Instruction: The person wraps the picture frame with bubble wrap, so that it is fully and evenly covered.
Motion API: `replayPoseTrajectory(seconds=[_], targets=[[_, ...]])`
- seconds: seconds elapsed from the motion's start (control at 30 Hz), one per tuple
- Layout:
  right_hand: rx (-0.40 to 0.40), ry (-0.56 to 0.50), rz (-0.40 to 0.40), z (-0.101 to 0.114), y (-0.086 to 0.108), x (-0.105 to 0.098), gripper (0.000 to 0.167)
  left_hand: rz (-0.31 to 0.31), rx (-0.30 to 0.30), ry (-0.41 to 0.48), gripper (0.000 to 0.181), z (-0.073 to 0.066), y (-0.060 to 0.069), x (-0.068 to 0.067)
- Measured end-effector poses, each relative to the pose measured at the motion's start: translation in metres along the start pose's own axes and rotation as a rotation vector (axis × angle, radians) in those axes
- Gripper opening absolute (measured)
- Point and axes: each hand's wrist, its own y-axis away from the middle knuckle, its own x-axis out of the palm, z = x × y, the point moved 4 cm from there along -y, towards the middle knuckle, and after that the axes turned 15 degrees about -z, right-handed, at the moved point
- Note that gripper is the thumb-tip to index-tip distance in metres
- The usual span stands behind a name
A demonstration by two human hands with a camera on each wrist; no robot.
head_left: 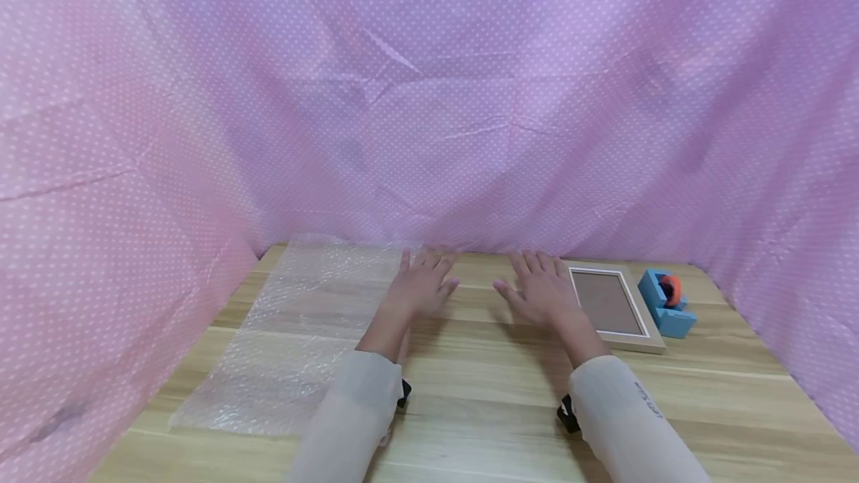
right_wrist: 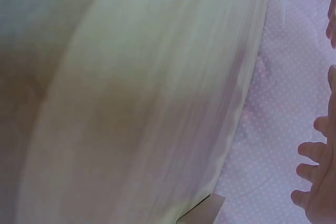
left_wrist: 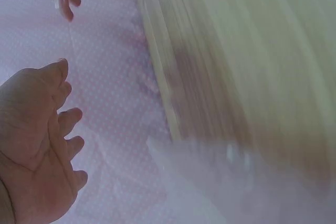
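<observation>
My left hand is held over the table beside the right edge of a sheet of bubble wrap, its fingers spread and holding nothing. In the left wrist view the left hand shows its palm with loosely bent fingers. My right hand, also empty with fingers spread, is just left of a picture frame with a pale wooden border and a white inner edge. The right hand is partly cut off in the right wrist view, where a corner of the picture frame shows.
A blue tape dispenser with an orange-red roll stands right of the picture frame. The wooden table ends at a pink polka-dot cloth that hangs behind and at both sides.
</observation>
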Motion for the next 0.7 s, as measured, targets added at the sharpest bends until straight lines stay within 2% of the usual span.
replayPoseTrajectory(seconds=[0.2,0.47,0.7], targets=[[-0.033,-0.004,-0.003,0.011,-0.005,0.002,0.083,0.027,-0.044,-0.003,0.059,0.017,0.005,-0.010],[-0.088,-0.018,0.029,0.039,-0.013,0.010,0.082,0.075,-0.086,0.008,0.063,0.043,0.011,-0.030],[-0.171,-0.013,0.083,0.071,-0.017,0.020,0.083,0.096,-0.114,-0.031,0.063,0.076,0.021,-0.041]])
